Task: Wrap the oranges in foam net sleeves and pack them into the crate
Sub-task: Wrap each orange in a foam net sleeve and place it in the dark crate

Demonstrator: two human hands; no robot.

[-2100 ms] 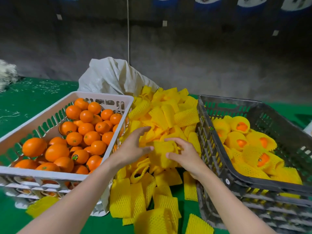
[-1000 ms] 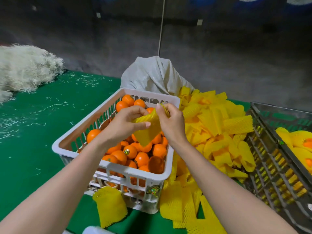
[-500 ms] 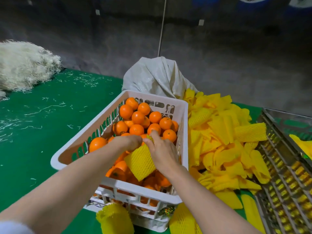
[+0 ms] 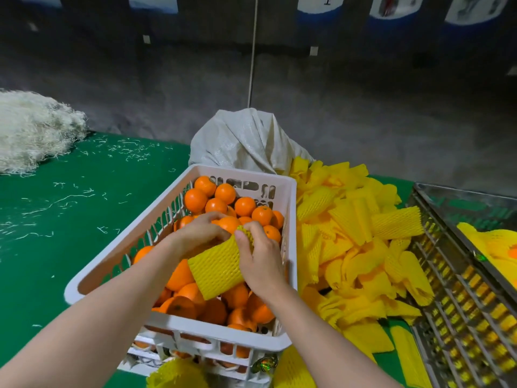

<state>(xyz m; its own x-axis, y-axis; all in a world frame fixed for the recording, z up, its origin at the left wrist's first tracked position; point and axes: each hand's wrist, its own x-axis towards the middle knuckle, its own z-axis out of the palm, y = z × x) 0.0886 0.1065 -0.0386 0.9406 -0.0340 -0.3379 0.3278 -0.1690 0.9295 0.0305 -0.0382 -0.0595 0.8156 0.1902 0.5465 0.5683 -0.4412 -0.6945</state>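
Observation:
A white slotted crate (image 4: 291, 219) full of bare oranges (image 4: 218, 204) stands in front of me. Over it my right hand (image 4: 260, 259) grips the top end of a yellow foam net sleeve (image 4: 218, 271), which hangs down toward me. My left hand (image 4: 200, 232) is curled over an orange (image 4: 228, 224) right at the sleeve's mouth. A dark crate (image 4: 458, 289) at the right holds wrapped oranges (image 4: 495, 247).
A heap of loose yellow sleeves (image 4: 352, 247) lies between the two crates, with more sleeves (image 4: 179, 373) at the near edge. A grey sack (image 4: 246, 141) stands behind the white crate. A pile of pale fibre (image 4: 33, 130) sits far left on the green table (image 4: 70, 219).
Both hands took a sleeve from the heap, carried it left over the white crate and lowered it onto the oranges. My left hand now grips an orange at the sleeve's mouth.

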